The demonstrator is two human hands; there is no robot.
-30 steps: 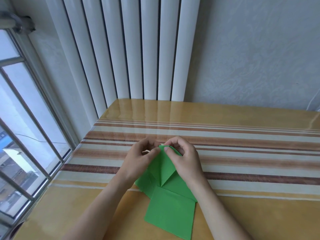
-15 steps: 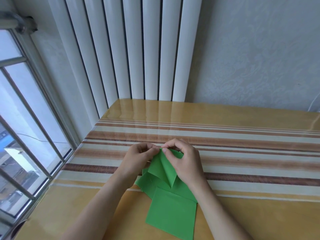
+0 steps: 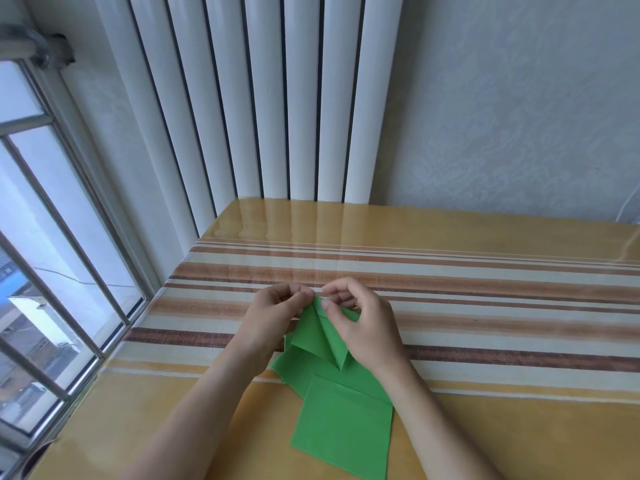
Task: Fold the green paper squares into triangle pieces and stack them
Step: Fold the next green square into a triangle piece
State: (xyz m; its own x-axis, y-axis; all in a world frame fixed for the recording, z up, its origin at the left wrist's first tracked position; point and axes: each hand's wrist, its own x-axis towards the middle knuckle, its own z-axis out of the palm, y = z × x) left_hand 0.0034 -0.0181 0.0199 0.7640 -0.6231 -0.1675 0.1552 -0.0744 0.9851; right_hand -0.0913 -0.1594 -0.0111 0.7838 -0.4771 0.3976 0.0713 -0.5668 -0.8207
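Green folded piece (image 3: 320, 336) sits between my hands, its top corner pinched, its pointed tip aimed down toward me; my left hand (image 3: 273, 311) nips the top corner with curled fingers from the left; my right hand (image 3: 363, 327) pinches the same corner, thumb pressed on the paper; beneath lie flat green paper squares (image 3: 343, 431), fanned on the striped tablecloth (image 3: 485, 296); beyond stand the white radiator (image 3: 277, 98) and, at left, the window (image 3: 52, 254).
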